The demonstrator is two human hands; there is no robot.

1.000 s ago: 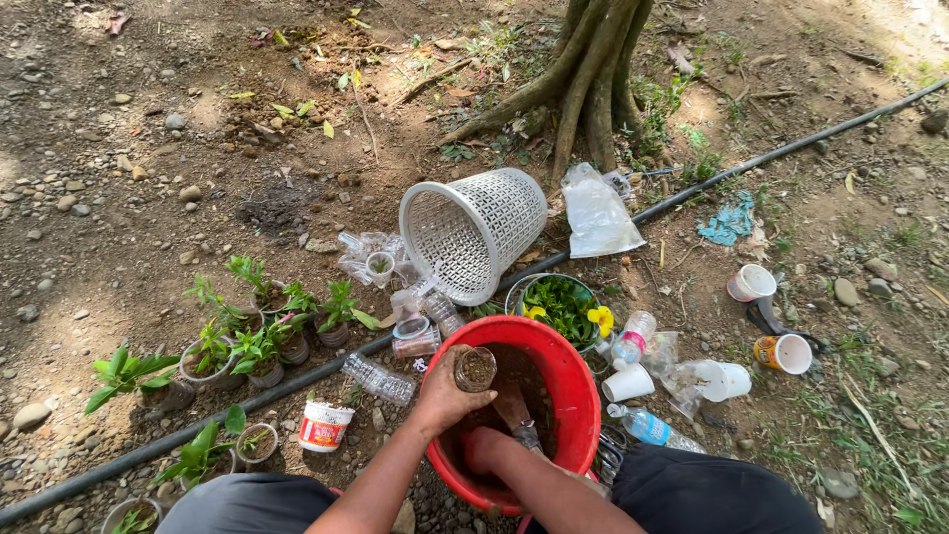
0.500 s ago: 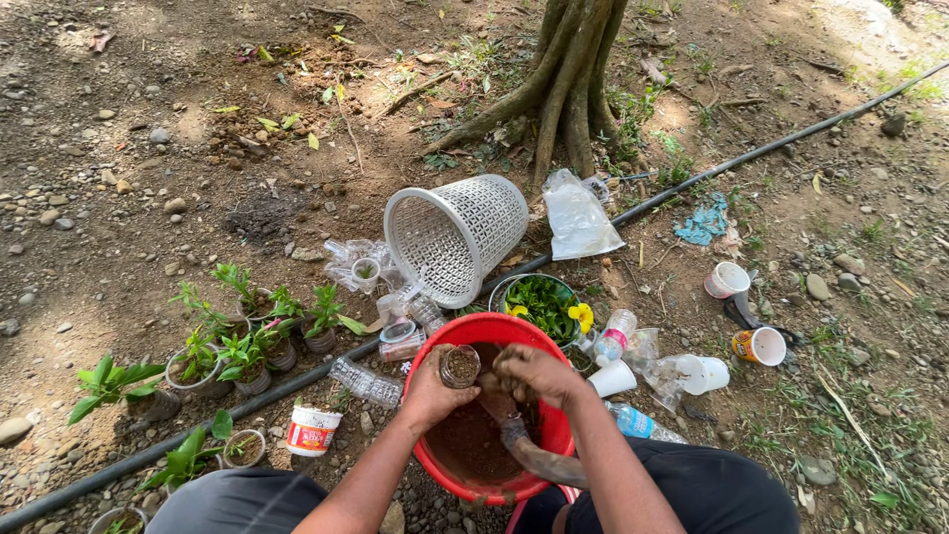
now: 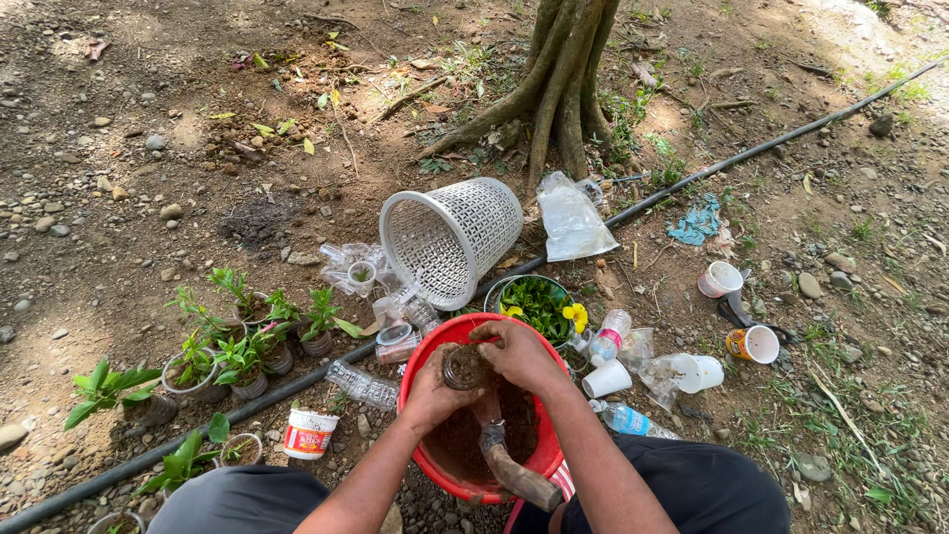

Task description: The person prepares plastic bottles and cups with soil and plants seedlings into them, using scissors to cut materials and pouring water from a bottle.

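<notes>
Small soil-filled cup point(image 3: 465, 368) sits over the red basin point(image 3: 427, 450): we cradle it with our left hand point(image 3: 432, 394) curled around it, while our right hand point(image 3: 516, 353) presses fingertips onto its soil.

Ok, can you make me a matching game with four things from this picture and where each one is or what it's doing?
Things:
1. White basket
2. Red basin
3. Small cup
4. Black hose

States:
a. runs across the ground past the tree
b. lies tipped on its side
c. held in both hands, left hand and right hand
d. has soil inside

Pairs: 1-b, 2-d, 3-c, 4-a
</notes>
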